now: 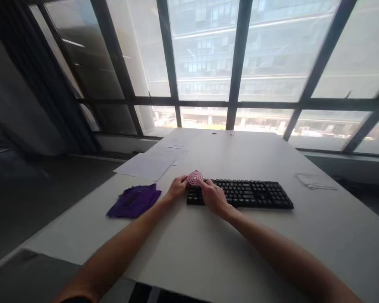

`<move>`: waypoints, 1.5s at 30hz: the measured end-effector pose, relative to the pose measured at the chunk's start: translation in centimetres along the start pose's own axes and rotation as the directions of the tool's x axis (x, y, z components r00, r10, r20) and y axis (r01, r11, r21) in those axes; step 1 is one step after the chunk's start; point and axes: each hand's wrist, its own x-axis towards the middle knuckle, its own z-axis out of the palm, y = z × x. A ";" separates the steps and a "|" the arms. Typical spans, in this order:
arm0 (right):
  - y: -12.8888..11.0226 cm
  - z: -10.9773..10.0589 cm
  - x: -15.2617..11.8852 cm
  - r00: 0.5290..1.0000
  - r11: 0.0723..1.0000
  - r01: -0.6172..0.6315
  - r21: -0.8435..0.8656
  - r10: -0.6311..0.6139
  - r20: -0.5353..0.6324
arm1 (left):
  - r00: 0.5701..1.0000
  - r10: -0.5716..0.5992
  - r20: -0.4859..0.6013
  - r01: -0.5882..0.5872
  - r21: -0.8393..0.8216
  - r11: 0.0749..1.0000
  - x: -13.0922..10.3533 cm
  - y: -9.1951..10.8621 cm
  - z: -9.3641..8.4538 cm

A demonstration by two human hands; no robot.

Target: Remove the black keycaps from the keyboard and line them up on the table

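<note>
A small pink round disc with concentric rings (pixel 195 178) is held up over the left end of a black keyboard (pixel 255 194). My left hand (pixel 178 186) grips the disc's left edge, fingers closed. On its lower right edge, the fingers of my right hand (pixel 212 195) are closed against the disc, with the keyboard just beneath. The disc is too small in view to tell its exact kind. To the left of my left forearm lies a folded purple cloth item (pixel 134 201), flat on the white table (pixel 183 248).
White paper sheets (pixel 148 163) lie at the table's left edge. A flat clear plastic bag (pixel 315 181) rests on the right side. Two small dark items sit near the far edge. Beyond stand large windows (pixel 205 50), with a dark curtain (pixel 47 80) at left.
</note>
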 end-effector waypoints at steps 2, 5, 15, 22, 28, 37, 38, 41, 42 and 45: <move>-0.5 0.9 0.6 0.999 0.999 -0.035 -0.011 0.035 0.018 | 1.000 0.000 0.013 0.000 -0.001 1.000 0.0 -1.1 -0.4; -1.2 2.1 1.3 0.998 0.998 -0.055 -0.021 0.055 0.009 | 0.999 0.013 0.029 -0.012 -0.017 1.000 0.1 -2.5 -1.0; -1.5 2.7 1.1 0.994 0.998 0.006 -0.056 -0.013 -0.110 | 0.999 0.041 0.035 -0.038 -0.087 0.995 0.6 -3.9 -1.1; -1.1 2.9 1.1 0.990 0.998 0.013 -0.058 -0.021 -0.143 | 0.998 0.044 0.035 -0.041 -0.079 0.996 0.7 -4.4 -1.1; -1.3 2.8 1.0 0.991 0.998 -0.027 -0.065 0.019 -0.135 | 0.998 0.052 0.039 -0.049 -0.073 0.996 0.8 -4.5 -1.3; -1.3 2.4 1.0 0.994 0.999 -0.021 -0.046 0.016 -0.110 | 0.998 0.045 0.039 -0.040 -0.116 0.992 1.0 -4.4 -1.3; -1.3 2.4 1.0 0.994 0.999 -0.012 -0.047 0.007 -0.105 | 0.998 0.046 0.040 -0.041 -0.120 0.992 1.0 -4.3 -1.3; -1.3 2.4 1.0 0.994 0.999 -0.014 -0.046 0.009 -0.106 | 0.998 0.050 0.044 -0.044 -0.130 0.991 1.0 -4.2 -1.3; -1.3 2.4 1.0 0.994 0.999 -0.021 -0.043 0.016 -0.108 | 0.998 0.051 0.046 -0.045 -0.132 0.990 1.0 -4.1 -1.3; -1.3 2.3 0.9 0.996 0.999 -0.001 -0.033 -0.002 -0.094 | 0.997 0.055 0.055 -0.048 -0.127 0.991 0.9 -4.0 -1.3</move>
